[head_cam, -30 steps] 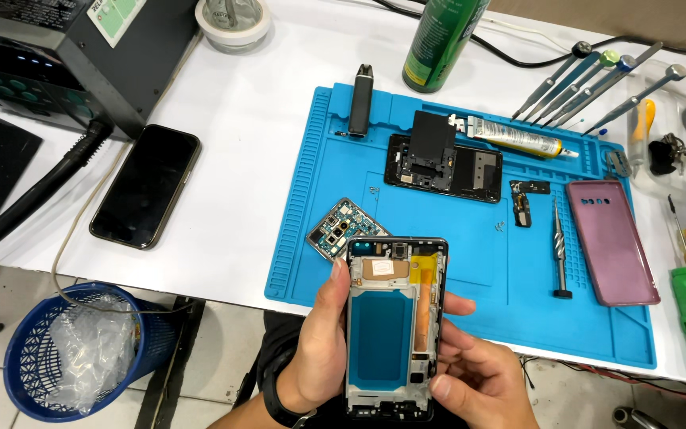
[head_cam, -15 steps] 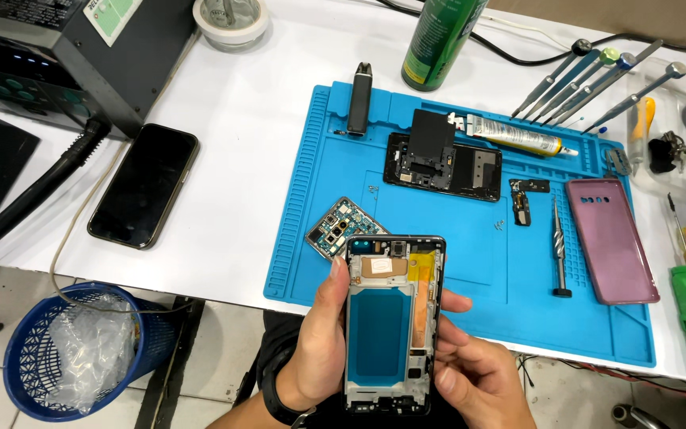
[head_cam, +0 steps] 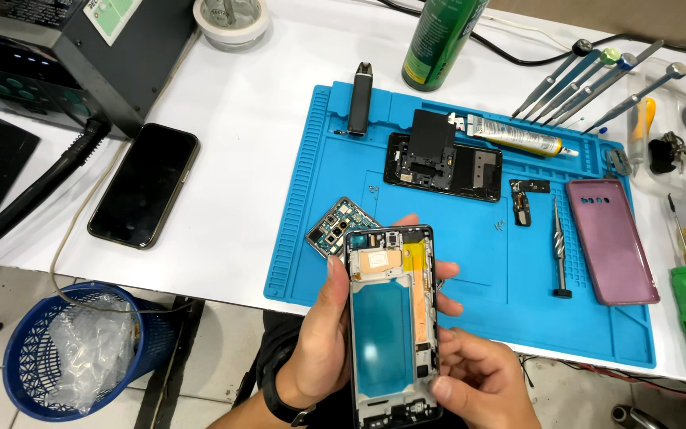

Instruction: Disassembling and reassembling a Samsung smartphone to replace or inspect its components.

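I hold an opened phone frame upright over the table's near edge, its blue inner panel facing me. My left hand grips its left side, fingers wrapped behind. My right hand pinches its lower right edge with thumb and fingers. Just behind the frame, a circuit board lies on the blue work mat. Farther back rest a black inner cover assembly and a small black part.
A purple back cover, a screwdriver, a glue tube and a black stick lie on the mat. Precision drivers, a green can, a black phone, a black machine and a blue bin surround it.
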